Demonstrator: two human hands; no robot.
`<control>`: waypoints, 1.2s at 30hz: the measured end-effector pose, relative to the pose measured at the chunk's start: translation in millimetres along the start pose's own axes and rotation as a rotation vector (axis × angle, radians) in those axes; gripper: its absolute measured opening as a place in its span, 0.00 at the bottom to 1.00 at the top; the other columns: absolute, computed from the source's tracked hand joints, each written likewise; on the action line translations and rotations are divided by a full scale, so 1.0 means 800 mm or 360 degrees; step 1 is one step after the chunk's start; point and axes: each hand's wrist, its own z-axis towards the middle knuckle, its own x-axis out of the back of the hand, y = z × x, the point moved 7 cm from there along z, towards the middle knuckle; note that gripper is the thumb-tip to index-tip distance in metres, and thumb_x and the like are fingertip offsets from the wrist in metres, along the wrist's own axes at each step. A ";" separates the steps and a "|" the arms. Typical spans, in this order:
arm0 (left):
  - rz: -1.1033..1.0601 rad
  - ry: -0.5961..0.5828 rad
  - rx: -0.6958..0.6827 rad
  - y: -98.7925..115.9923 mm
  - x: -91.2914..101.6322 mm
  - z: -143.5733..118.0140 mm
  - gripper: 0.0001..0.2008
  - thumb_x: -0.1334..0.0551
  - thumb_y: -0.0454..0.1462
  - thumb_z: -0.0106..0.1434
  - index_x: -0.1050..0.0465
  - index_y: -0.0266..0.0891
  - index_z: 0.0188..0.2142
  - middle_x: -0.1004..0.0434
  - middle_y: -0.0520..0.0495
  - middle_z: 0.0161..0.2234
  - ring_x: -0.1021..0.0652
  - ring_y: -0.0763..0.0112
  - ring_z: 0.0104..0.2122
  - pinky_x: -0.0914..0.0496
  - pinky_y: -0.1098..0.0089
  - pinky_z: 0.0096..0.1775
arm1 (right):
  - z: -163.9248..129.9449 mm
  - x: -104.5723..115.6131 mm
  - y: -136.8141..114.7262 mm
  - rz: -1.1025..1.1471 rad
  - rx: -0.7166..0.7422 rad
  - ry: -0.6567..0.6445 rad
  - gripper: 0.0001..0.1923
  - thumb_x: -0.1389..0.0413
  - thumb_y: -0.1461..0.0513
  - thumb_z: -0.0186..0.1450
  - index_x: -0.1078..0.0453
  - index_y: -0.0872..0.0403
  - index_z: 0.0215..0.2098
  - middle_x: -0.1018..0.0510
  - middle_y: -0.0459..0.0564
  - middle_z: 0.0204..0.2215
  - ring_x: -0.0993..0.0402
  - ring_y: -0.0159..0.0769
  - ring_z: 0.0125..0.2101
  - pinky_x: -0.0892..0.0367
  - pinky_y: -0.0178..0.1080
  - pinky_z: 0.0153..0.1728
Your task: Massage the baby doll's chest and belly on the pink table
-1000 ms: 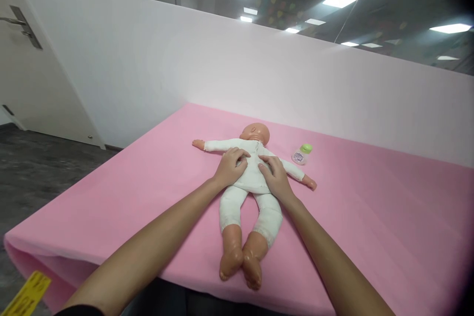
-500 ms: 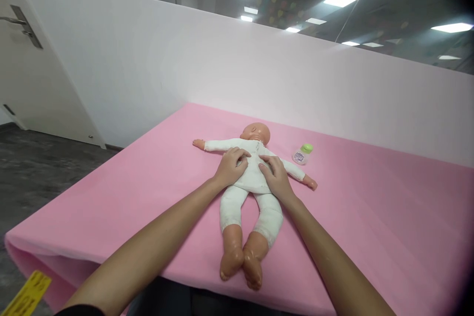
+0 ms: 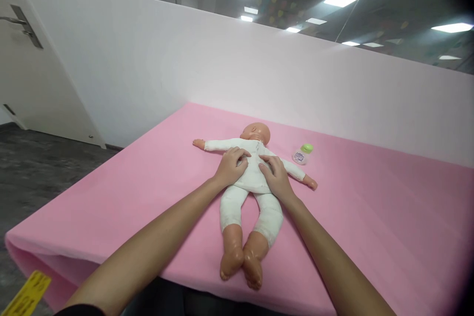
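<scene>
While the left hand (image 3: 232, 168) and right hand (image 3: 277, 176) rest apart on either side of the doll (image 3: 255, 177), loosely curled without gripping, it lies on the pink worktop (image 3: 148, 187); uneven pressure could twist it, and a wide rightward sweep might knock the nearby bottle (image 3: 300, 156)

Head view, forward and down

1. A broad table (image 3: 155, 168) carries everything, its pink cloth cover (image 3: 22, 252) hanging in loose folds at the near left corner.
2. On it lies a baby doll (image 3: 255, 173) in white clothing, arms spread, bare feet touching each other near the front edge.
3. A small clear bottle (image 3: 299, 158) with a light-green cap and printed label sits just beyond the doll's arm on the right, apart from it.
</scene>
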 end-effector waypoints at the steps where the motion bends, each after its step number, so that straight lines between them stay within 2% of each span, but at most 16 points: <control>1: 0.0000 0.0001 -0.0002 0.000 0.000 0.000 0.12 0.43 0.30 0.63 0.23 0.41 0.41 0.25 0.47 0.37 0.26 0.61 0.42 0.32 0.60 0.47 | 0.000 0.000 0.000 0.0004 0.0001 0.0007 0.15 0.45 0.53 0.70 0.28 0.47 0.52 0.25 0.54 0.51 0.31 0.51 0.55 0.36 0.59 0.60; 4: -0.0014 0.0021 -0.0001 -0.001 0.001 0.000 0.14 0.43 0.31 0.63 0.23 0.41 0.45 0.26 0.48 0.35 0.26 0.62 0.40 0.32 0.61 0.45 | -0.001 0.001 -0.001 0.0032 -0.0027 0.0047 0.21 0.45 0.53 0.69 0.32 0.48 0.59 0.26 0.54 0.50 0.30 0.50 0.54 0.37 0.58 0.59; 7: -0.0047 0.0048 0.0018 -0.004 0.002 -0.001 0.21 0.42 0.32 0.63 0.28 0.42 0.55 0.30 0.50 0.32 0.28 0.63 0.37 0.32 0.62 0.43 | -0.002 0.002 0.001 0.0048 -0.0082 0.0075 0.29 0.44 0.54 0.68 0.39 0.48 0.66 0.26 0.54 0.49 0.31 0.50 0.53 0.37 0.59 0.59; 10: -0.0059 0.0050 0.0025 -0.005 0.001 -0.001 0.25 0.42 0.32 0.63 0.32 0.42 0.61 0.30 0.51 0.32 0.28 0.64 0.36 0.32 0.62 0.43 | -0.002 0.002 -0.001 0.0046 -0.0058 0.0057 0.24 0.44 0.54 0.69 0.35 0.47 0.62 0.26 0.54 0.50 0.31 0.50 0.54 0.37 0.59 0.60; 13: -0.0025 0.0022 0.0013 -0.005 -0.001 -0.001 0.17 0.43 0.32 0.64 0.25 0.41 0.51 0.27 0.48 0.35 0.27 0.62 0.39 0.32 0.61 0.46 | -0.002 0.001 -0.003 0.0018 -0.0008 0.0007 0.14 0.45 0.54 0.69 0.28 0.47 0.52 0.24 0.53 0.50 0.31 0.50 0.55 0.38 0.58 0.61; 15: -0.0016 0.0019 0.0003 -0.004 -0.001 -0.001 0.15 0.43 0.32 0.64 0.23 0.41 0.48 0.26 0.47 0.36 0.27 0.61 0.41 0.32 0.60 0.47 | -0.001 0.000 -0.003 0.0007 -0.0003 -0.0002 0.13 0.46 0.54 0.70 0.28 0.47 0.50 0.24 0.53 0.51 0.31 0.50 0.56 0.38 0.58 0.62; 17: -0.0041 0.0037 0.0001 -0.005 0.000 -0.001 0.21 0.43 0.32 0.64 0.26 0.42 0.55 0.27 0.48 0.35 0.27 0.62 0.40 0.32 0.61 0.46 | -0.001 0.001 -0.002 0.0011 -0.0018 0.0015 0.15 0.45 0.54 0.69 0.29 0.47 0.53 0.25 0.54 0.52 0.31 0.50 0.56 0.38 0.57 0.61; 19: -0.0082 0.0054 0.0005 -0.005 0.001 -0.001 0.29 0.42 0.32 0.63 0.34 0.43 0.64 0.29 0.50 0.34 0.28 0.64 0.37 0.32 0.62 0.45 | -0.002 0.001 -0.001 0.0024 -0.0035 0.0038 0.19 0.45 0.54 0.69 0.32 0.48 0.57 0.26 0.54 0.53 0.31 0.49 0.55 0.38 0.58 0.61; 22: -0.0109 0.0044 0.0001 -0.005 0.001 -0.001 0.33 0.43 0.31 0.63 0.39 0.45 0.68 0.31 0.52 0.33 0.29 0.66 0.36 0.33 0.64 0.44 | -0.002 0.001 0.002 0.0046 -0.0051 0.0054 0.26 0.44 0.54 0.69 0.37 0.48 0.64 0.26 0.54 0.51 0.31 0.49 0.54 0.38 0.58 0.61; 24: -0.0105 0.0044 -0.0007 -0.004 0.001 -0.001 0.32 0.43 0.31 0.63 0.37 0.45 0.67 0.31 0.52 0.33 0.29 0.66 0.36 0.33 0.63 0.44 | -0.002 0.001 0.002 0.0048 -0.0043 0.0050 0.25 0.44 0.54 0.69 0.36 0.47 0.63 0.26 0.54 0.51 0.31 0.49 0.54 0.38 0.58 0.61; 25: -0.0094 0.0042 -0.0011 -0.004 0.001 -0.001 0.29 0.43 0.31 0.63 0.33 0.44 0.64 0.30 0.51 0.33 0.28 0.65 0.37 0.33 0.63 0.45 | -0.001 0.001 0.001 0.0042 -0.0032 0.0041 0.22 0.45 0.54 0.69 0.33 0.47 0.61 0.26 0.53 0.51 0.30 0.49 0.54 0.38 0.58 0.61; 27: -0.0059 0.0028 -0.0016 -0.003 0.000 -0.001 0.19 0.43 0.31 0.63 0.24 0.42 0.52 0.28 0.49 0.35 0.27 0.63 0.39 0.33 0.62 0.46 | -0.001 0.000 -0.001 0.0025 -0.0005 0.0012 0.15 0.45 0.55 0.70 0.28 0.46 0.54 0.25 0.53 0.50 0.30 0.50 0.54 0.38 0.58 0.61; 29: -0.0032 0.0011 -0.0018 -0.002 -0.001 0.000 0.12 0.43 0.31 0.63 0.22 0.40 0.41 0.26 0.47 0.36 0.27 0.62 0.41 0.33 0.61 0.46 | 0.000 0.000 -0.002 0.0010 0.0011 -0.0013 0.12 0.46 0.54 0.70 0.26 0.46 0.48 0.25 0.53 0.48 0.30 0.50 0.55 0.38 0.57 0.61; 30: -0.0028 0.0008 -0.0017 -0.002 -0.002 0.000 0.11 0.44 0.30 0.63 0.23 0.40 0.39 0.26 0.47 0.36 0.27 0.62 0.42 0.33 0.61 0.46 | 0.000 0.000 -0.003 0.0008 0.0015 -0.0010 0.11 0.46 0.54 0.70 0.26 0.46 0.47 0.25 0.53 0.48 0.30 0.50 0.54 0.38 0.58 0.61; 32: -0.0035 0.0022 -0.0007 -0.002 -0.001 0.000 0.13 0.43 0.30 0.63 0.23 0.40 0.43 0.26 0.47 0.36 0.27 0.62 0.41 0.33 0.61 0.45 | 0.000 0.001 -0.002 0.0016 0.0018 0.0016 0.13 0.45 0.55 0.70 0.27 0.47 0.50 0.25 0.53 0.49 0.30 0.51 0.54 0.38 0.58 0.60; 36: -0.0054 0.0038 0.0030 -0.006 0.000 0.000 0.20 0.42 0.32 0.63 0.27 0.41 0.55 0.28 0.49 0.34 0.27 0.62 0.38 0.33 0.62 0.43 | -0.001 0.001 0.001 0.0051 -0.0024 0.0064 0.25 0.44 0.55 0.69 0.37 0.46 0.64 0.26 0.54 0.50 0.31 0.50 0.54 0.38 0.59 0.61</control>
